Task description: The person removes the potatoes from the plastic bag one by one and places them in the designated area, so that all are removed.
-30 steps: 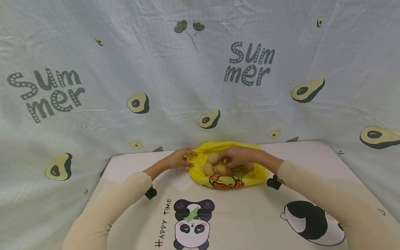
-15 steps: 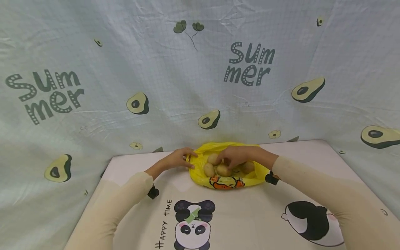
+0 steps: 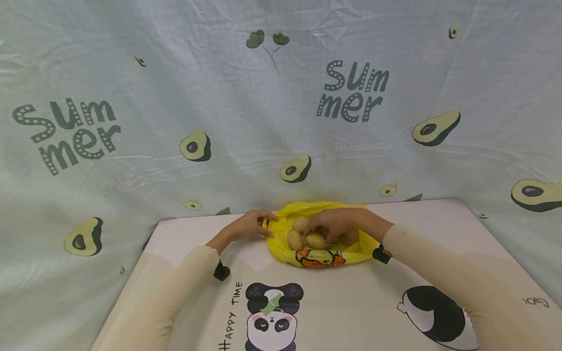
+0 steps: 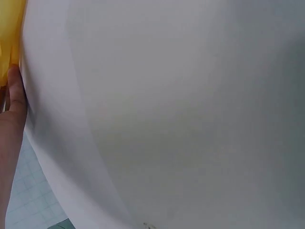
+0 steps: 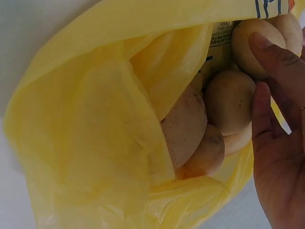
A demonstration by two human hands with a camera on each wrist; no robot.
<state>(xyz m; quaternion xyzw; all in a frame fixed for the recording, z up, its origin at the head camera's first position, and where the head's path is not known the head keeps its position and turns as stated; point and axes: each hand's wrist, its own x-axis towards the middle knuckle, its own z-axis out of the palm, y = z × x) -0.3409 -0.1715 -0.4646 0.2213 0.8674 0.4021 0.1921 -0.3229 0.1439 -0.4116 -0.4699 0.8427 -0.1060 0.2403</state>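
A yellow plastic bag (image 3: 277,246) with an orange cartoon print lies on the table, its mouth spread wide around several potatoes (image 3: 295,240). At the bag's left edge my left hand (image 3: 247,225) pinches the plastic between thumb and fingers; the left wrist view catches only part of this hand at its left border. My right hand (image 3: 337,221) reaches into the bag from the right, over the potatoes. Up close in the right wrist view, one digit lies against an upper potato (image 5: 250,36) and another is right beside a round potato (image 5: 231,102), the digits loosely bent and apart.
The pale table (image 3: 347,302) carries printed pandas (image 3: 271,321) and lettering. Behind its far edge hangs a light curtain (image 3: 246,97) with avocado and "summer" prints, close to the bag. A small black device (image 3: 221,270) sits at each wrist.
My right hand has shifted slightly among the potatoes, uncovering more of the potato in front of it. My left hand keeps its grip on the bag's edge, its wrist slightly shifted.
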